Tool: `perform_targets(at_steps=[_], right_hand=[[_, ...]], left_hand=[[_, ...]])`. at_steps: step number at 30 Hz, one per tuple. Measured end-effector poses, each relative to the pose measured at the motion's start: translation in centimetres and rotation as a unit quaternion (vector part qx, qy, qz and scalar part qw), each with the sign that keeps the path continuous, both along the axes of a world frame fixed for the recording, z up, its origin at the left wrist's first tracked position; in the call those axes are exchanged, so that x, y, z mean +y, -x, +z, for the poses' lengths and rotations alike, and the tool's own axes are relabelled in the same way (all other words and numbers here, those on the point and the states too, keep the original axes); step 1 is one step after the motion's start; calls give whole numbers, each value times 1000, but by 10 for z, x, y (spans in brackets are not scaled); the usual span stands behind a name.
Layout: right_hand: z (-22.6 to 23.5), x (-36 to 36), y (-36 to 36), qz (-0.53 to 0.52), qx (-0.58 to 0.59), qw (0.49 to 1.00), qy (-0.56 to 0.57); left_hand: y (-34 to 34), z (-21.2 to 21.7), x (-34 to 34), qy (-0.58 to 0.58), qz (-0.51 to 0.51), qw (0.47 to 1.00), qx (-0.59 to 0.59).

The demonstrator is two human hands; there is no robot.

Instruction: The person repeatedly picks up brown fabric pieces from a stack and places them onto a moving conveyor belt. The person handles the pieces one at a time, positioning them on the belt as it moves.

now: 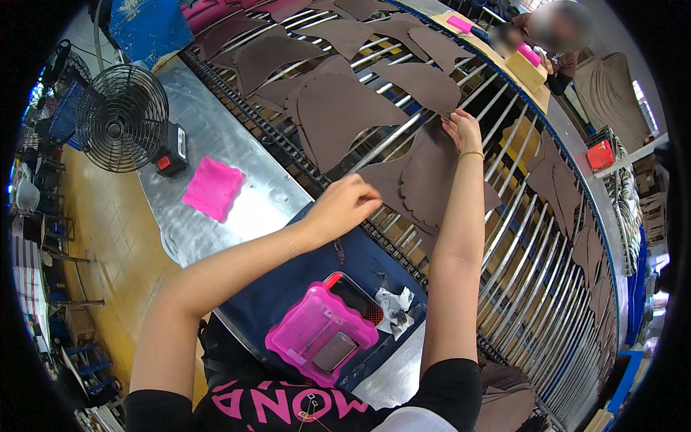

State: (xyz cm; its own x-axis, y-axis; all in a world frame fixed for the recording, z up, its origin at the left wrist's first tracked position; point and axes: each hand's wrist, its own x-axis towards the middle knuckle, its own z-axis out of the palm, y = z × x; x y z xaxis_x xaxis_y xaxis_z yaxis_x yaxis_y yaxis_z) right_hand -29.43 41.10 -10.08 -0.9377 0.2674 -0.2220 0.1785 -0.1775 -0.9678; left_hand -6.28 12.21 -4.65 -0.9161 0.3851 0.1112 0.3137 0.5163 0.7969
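Observation:
My right hand (463, 135) reaches across the metal rollers, its fingers pinched at the edge of a brown, leather-like cut piece (419, 84). Below those fingers, overlapping brown pieces (421, 173) with scalloped edges lie on the rollers, partly hidden by my right forearm. My left hand (345, 207) hovers by the near edge of the rollers with its fingers curled together. Whatever it may hold is hidden. More brown pieces (345, 108) lie farther along the roller conveyor (536, 288).
A pink scalloped tray (295, 338) holding a grey block, and crumpled foil (394, 309), sit on the dark blue surface before me. On the metal table are a pink pad (214, 189) and a black fan (122, 119). Another person (561, 43) works across the conveyor.

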Motion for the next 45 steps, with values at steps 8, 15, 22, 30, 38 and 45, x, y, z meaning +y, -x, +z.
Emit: perform_targets(at_steps=[8,15,22,30,38,45], right_hand=[[6,-5,-1,14,-17,999,36],[13,-10,-1,31,-6,999,29],[12,-10,2,29,-18,999,1],[-6,-5,3,46,-87,992,-74],[8,7,-29,30,-49,981,-186],[49,-11,-146,77,136,851,-502]], left_hand=[[64,-40,62,-265,52,817,-510],[73,-53,79,-223,64,840,-491],[68,-54,58,-182,59,862,-469],[71,-49,50,-97,41,899,-426],[54,-24,8,-139,19,866,-480],[17,-22,-24,-284,24,774,-566]])
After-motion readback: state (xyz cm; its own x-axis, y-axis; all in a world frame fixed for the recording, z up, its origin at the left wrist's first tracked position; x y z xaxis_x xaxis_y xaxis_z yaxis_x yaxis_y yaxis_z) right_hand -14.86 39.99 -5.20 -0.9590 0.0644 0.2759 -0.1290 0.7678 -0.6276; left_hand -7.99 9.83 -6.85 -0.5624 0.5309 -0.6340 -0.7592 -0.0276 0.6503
